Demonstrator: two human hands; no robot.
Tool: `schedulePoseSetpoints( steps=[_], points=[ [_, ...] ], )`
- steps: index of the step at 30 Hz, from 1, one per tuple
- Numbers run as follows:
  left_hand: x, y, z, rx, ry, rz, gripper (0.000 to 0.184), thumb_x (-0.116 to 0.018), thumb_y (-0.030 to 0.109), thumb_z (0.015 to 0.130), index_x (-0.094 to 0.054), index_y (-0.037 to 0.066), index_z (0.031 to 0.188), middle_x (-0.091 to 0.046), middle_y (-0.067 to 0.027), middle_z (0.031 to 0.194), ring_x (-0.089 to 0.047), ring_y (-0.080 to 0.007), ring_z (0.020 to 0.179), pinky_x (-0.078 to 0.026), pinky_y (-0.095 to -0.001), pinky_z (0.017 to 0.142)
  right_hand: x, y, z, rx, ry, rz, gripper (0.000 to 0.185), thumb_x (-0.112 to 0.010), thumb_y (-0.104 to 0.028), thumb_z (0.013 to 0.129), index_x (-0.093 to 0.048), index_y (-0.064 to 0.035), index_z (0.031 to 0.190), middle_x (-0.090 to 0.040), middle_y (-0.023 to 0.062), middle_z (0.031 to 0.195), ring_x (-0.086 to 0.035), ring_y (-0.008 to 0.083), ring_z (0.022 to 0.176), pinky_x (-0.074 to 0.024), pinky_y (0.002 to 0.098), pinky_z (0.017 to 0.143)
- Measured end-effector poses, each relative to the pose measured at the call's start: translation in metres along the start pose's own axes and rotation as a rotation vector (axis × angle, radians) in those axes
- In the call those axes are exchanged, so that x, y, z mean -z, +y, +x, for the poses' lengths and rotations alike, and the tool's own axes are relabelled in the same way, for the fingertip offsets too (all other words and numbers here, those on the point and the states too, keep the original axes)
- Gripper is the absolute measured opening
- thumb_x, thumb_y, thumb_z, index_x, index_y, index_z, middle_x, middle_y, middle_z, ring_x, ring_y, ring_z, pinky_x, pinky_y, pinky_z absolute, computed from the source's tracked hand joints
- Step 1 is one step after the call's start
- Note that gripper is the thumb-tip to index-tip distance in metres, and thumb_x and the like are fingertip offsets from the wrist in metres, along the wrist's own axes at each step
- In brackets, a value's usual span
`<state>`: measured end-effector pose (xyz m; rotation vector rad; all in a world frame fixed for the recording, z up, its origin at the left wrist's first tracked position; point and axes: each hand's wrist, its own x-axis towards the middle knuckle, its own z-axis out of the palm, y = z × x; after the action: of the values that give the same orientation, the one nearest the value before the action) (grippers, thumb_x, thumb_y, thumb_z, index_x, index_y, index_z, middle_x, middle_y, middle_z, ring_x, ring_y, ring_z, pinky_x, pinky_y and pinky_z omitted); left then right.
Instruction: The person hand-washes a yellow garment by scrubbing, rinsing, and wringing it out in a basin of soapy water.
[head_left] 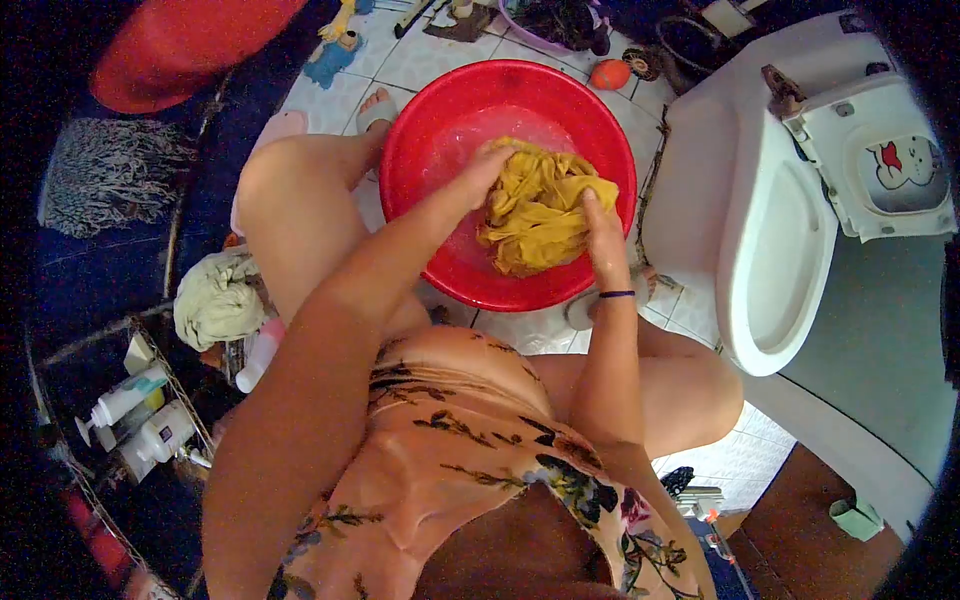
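Note:
A bunched yellow cloth [540,215], wet-looking, is held over a round red basin [405,190] with soapy water in its bottom. My left hand [488,168] grips the cloth at its upper left edge, with the fingers partly hidden behind the folds. On the cloth's right side is my right hand [603,225], its thumb pressed on the fabric and a dark band round the wrist. The cloth's lower folds hide part of the basin's floor.
A white toilet [735,260] with its seat raised stands at the right. Bottles [160,430] fill a rack at the lower left, below a pale bundled cloth [218,300]. An orange ball-like object [610,74] and a purple basin [535,38] lie beyond the red basin.

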<state>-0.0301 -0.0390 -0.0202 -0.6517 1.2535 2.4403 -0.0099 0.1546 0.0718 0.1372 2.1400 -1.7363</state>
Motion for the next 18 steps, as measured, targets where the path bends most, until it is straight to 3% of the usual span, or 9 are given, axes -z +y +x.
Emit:
schedulePoseSetpoints(
  steps=[2, 4, 6, 10, 14, 18],
  points=[
    [0.003, 0.014, -0.003, -0.218, 0.222, 0.245, 0.026, -0.047, 0.022, 0.085, -0.052, 0.006, 0.105, -0.058, -0.0079, 0.098, -0.058, -0.0192, 0.087, -0.048, -0.0329, 0.075, 0.001, 0.022, 0.008, 0.252, 0.246, -0.676, 0.045, -0.046, -0.036, 0.084, -0.049, 0.003, 0.108, -0.055, 0.011, 0.101, -0.053, 0.0208, 0.091, -0.04, 0.0311, 0.081],
    [0.001, 0.025, -0.012, -0.29, 0.215, 0.227, 0.031, -0.049, 0.015, 0.083, -0.044, 0.001, 0.111, -0.054, -0.0106, 0.1, -0.055, -0.0192, 0.09, -0.046, -0.0312, 0.076, 0.0, 0.02, 0.014, 0.122, 0.241, -0.311, 0.05, -0.04, -0.042, 0.085, -0.05, 0.0012, 0.109, -0.056, 0.0117, 0.101, -0.053, 0.0244, 0.091, -0.0384, 0.0321, 0.082],
    [-0.008, 0.035, -0.031, -0.359, 0.195, 0.237, 0.031, -0.047, 0.012, 0.084, -0.043, 0.001, 0.112, -0.053, -0.0106, 0.104, -0.054, -0.0186, 0.092, -0.046, -0.0306, 0.078, 0.008, 0.0, 0.011, 0.026, 0.187, 0.002, 0.048, -0.042, -0.04, 0.085, -0.052, 0.0025, 0.105, -0.055, 0.0086, 0.099, -0.052, 0.0188, 0.087, -0.0386, 0.0299, 0.08],
    [-0.044, 0.068, -0.071, -0.491, -0.016, 0.315, 0.033, -0.045, 0.005, 0.08, -0.045, 0.003, 0.112, -0.05, -0.0086, 0.11, -0.048, -0.0181, 0.104, -0.037, -0.0303, 0.09, 0.003, -0.019, 0.002, 0.095, 0.184, 0.24, 0.047, -0.041, -0.04, 0.086, -0.053, 0.003, 0.102, -0.056, 0.0085, 0.097, -0.052, 0.0164, 0.087, -0.0393, 0.0279, 0.077],
    [-0.062, 0.088, -0.095, -0.603, -0.196, 0.309, 0.039, -0.041, -0.002, 0.077, -0.042, 0.002, 0.116, -0.051, -0.0102, 0.11, -0.048, -0.0177, 0.104, -0.038, -0.0288, 0.089, -0.004, -0.023, -0.007, -0.016, 0.166, 0.149, 0.046, -0.043, -0.038, 0.086, -0.052, 0.0033, 0.104, -0.056, 0.0073, 0.097, -0.053, 0.0159, 0.087, -0.0396, 0.0278, 0.078],
    [-0.084, 0.109, -0.125, -0.763, -0.341, 0.386, 0.044, -0.042, 0.0, 0.077, -0.039, 0.003, 0.121, -0.049, -0.0114, 0.114, -0.047, -0.0186, 0.107, -0.035, -0.03, 0.092, -0.006, -0.018, -0.016, 0.099, 0.066, 0.235, 0.048, -0.047, -0.036, 0.084, -0.046, 0.0029, 0.112, -0.052, 0.0086, 0.105, -0.05, 0.0173, 0.095, -0.0386, 0.0282, 0.082]
  ],
)
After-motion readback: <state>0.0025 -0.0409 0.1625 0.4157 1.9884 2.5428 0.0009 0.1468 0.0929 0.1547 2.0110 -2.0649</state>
